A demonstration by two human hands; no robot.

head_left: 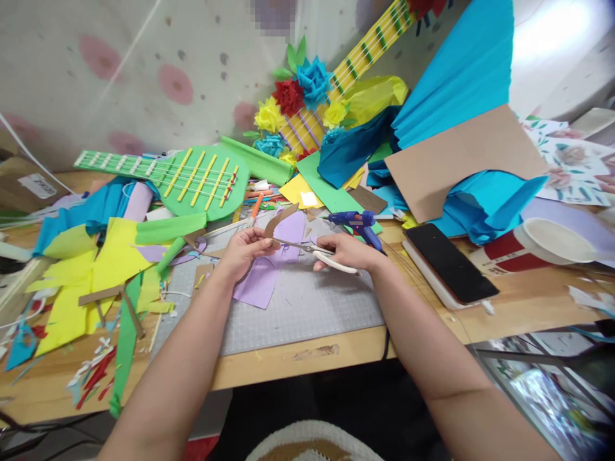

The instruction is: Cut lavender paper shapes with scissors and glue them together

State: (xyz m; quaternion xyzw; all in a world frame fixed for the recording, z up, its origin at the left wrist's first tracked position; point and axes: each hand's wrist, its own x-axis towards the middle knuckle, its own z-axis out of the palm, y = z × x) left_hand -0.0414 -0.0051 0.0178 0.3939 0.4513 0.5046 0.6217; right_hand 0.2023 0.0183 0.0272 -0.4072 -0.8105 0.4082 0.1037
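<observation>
My left hand pinches a curved strip of brown cardboard between thumb and fingers. In my right hand is a pair of scissors with white handles, its blades reaching left to the cardboard near my left fingertips. Whether the blades are parted I cannot tell. Beneath both hands, pieces of purple paper lie on a grey cutting mat with grid lines. A blue glue gun rests just beyond my right hand.
A green paper-covered lute shape leans behind, left of a yellow one with paper flowers. Yellow paper and scraps cover the left side. A phone, a paper cup and a large cardboard sheet are at right.
</observation>
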